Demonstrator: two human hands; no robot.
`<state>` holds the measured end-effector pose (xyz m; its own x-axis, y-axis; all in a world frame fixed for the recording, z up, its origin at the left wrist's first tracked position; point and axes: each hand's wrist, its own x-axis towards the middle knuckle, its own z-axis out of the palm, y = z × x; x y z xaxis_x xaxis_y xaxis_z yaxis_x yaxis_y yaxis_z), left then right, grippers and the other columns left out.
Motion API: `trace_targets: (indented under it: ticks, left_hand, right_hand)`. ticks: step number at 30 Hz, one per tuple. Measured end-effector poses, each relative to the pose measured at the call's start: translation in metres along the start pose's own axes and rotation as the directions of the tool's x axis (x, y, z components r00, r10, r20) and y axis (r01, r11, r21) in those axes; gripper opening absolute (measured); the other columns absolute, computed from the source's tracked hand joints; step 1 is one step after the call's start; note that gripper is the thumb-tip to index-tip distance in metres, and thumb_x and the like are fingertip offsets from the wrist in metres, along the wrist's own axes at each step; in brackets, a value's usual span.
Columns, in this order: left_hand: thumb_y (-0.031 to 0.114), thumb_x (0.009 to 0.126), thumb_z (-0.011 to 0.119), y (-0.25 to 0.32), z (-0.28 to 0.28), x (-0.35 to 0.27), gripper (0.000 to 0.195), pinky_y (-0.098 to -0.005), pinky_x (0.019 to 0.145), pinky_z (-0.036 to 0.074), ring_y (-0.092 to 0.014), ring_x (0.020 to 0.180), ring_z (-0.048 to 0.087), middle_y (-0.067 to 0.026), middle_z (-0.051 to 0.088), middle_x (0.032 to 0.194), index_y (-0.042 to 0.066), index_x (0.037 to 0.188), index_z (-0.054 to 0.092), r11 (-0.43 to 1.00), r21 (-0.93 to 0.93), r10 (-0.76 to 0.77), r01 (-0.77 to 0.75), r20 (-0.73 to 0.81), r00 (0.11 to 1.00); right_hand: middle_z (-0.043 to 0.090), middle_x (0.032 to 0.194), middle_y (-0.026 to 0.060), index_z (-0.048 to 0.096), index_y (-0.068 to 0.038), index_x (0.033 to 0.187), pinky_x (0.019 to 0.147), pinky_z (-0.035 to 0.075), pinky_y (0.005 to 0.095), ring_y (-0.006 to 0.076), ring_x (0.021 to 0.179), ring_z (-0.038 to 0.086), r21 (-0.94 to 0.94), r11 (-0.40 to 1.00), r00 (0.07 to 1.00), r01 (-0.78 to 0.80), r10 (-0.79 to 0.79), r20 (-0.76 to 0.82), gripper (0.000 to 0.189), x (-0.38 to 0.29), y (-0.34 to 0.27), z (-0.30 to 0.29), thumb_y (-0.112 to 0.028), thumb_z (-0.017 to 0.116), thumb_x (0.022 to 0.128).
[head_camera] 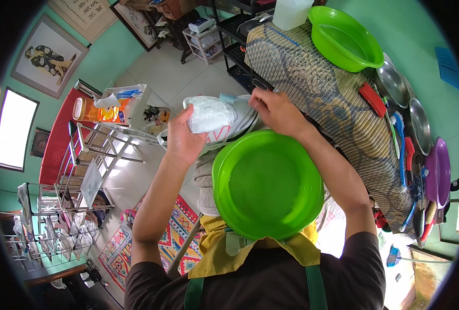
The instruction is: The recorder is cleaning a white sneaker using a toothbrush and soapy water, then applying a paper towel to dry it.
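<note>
My left hand grips a white, crinkled item, thumb along its near side; whether it is cloth or part of a shoe I cannot tell. Just beyond it, the pale-blue bristles of a small brush show at its upper right edge. My right hand, slightly blurred, is curled around what looks like the brush's handle, mostly hidden by the fingers. Below both hands, a green plastic basin rests on my lap. Behind the white item is a white plastic bag with red and dark markings.
On the right, a patterned mat covers a table bearing another green basin, several brushes, metal bowls and a purple basin. At left stand a white cart and a wire rack. A patterned rug lies below.
</note>
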<state>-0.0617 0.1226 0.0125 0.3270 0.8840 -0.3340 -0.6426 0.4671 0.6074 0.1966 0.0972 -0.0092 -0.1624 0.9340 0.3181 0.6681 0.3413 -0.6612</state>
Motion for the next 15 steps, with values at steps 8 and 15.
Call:
trace_targets:
  ticks: [8,15]
  left_hand:
    - [0.019,0.107,0.044,-0.003,0.000,-0.002,0.038,-0.0471,0.113,0.045,-0.030,0.130,0.058,-0.0145,0.060,0.137,0.000,0.140,0.051,0.999,0.037,0.019,-0.019,0.015,1.000]
    - [0.022,0.107,0.047,-0.003,-0.002,0.000,0.036,-0.0463,0.112,0.046,-0.028,0.125,0.060,-0.0129,0.063,0.132,0.001,0.136,0.054,0.999,0.021,0.049,-0.048,-0.031,0.998]
  right_hand:
    - [0.070,0.092,0.0239,0.063,-0.002,0.101,0.077,0.052,0.0502,0.0440,0.086,0.067,-0.064,0.998,0.995,-0.017,0.023,0.095,0.021,0.026,-0.001,0.010,-0.023,0.058,0.102]
    - [0.069,0.085,0.0228,0.058,-0.003,0.101,0.070,0.052,0.0491,0.0445,0.080,0.068,0.222,0.975,0.995,0.017,0.004,-0.095,0.011,0.003,-0.028,0.023,-0.014,0.061,0.100]
